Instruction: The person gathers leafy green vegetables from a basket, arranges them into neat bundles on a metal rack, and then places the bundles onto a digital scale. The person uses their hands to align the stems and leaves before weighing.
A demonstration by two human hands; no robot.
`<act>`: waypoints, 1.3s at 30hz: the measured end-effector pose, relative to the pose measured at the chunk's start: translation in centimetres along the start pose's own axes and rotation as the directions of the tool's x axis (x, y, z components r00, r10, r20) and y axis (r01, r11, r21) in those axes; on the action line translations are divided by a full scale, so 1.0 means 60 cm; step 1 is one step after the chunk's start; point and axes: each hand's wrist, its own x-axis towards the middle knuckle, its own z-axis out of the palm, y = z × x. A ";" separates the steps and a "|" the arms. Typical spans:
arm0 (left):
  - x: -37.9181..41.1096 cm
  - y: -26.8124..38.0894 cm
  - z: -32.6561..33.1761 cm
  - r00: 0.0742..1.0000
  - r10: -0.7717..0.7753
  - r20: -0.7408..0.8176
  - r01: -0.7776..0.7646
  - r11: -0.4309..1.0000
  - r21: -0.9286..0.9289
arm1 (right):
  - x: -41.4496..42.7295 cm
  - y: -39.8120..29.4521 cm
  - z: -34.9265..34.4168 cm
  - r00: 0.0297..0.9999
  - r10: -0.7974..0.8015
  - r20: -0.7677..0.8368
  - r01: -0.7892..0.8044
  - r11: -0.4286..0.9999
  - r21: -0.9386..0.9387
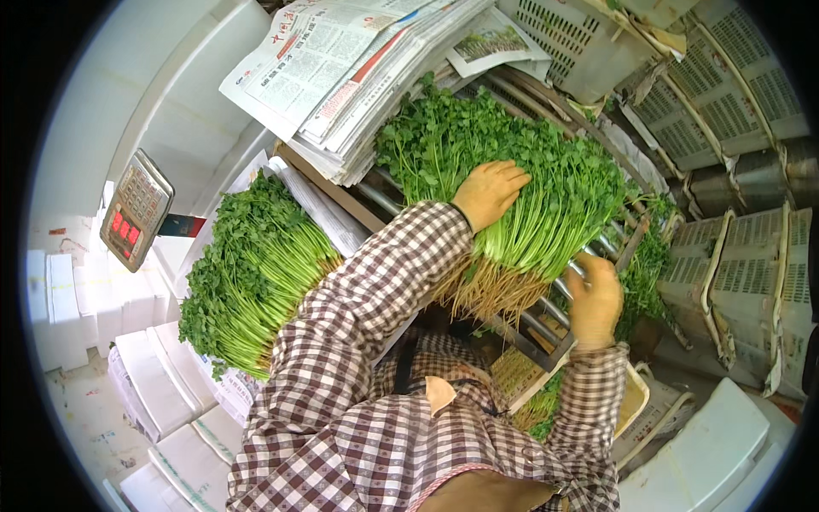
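Observation:
A thick bed of leafy green herbs with long brown roots, which look like cilantro point(531, 185), lies on a rack of metal bars point(544, 326) before me. My left hand point(491, 194) rests flat on the stems and leaves, fingers close together. Beside the roots, to the right, my right hand point(595, 297) is raised over the bars with its fingers bent apart, slightly blurred, with nothing visible in it. A second pile of the same greens point(256, 275) lies on newspaper to the left, its root ends towards my left sleeve.
A stack of newspapers point(339, 70) stands at the rack's far left. A scale display with red digits point(136, 211) is at the left, near white foam boxes point(163, 371). Plastic crates point(736, 269) line the right side. Loose greens point(640, 281) hang at the rack's right end.

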 end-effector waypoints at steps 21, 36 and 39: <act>0.002 0.000 0.012 0.997 -0.015 -0.072 0.024 0.991 0.133 | -0.116 -0.110 0.126 0.782 -0.466 0.414 0.183 0.807 0.562; 0.008 0.019 0.004 0.999 -0.015 -0.042 0.021 0.991 0.136 | -0.094 0.022 0.025 0.935 0.123 0.333 -0.305 0.759 0.576; 0.015 0.022 0.004 0.997 -0.053 -0.064 0.062 0.984 0.164 | -0.046 0.093 0.007 0.933 0.270 -0.238 -0.317 0.930 -0.187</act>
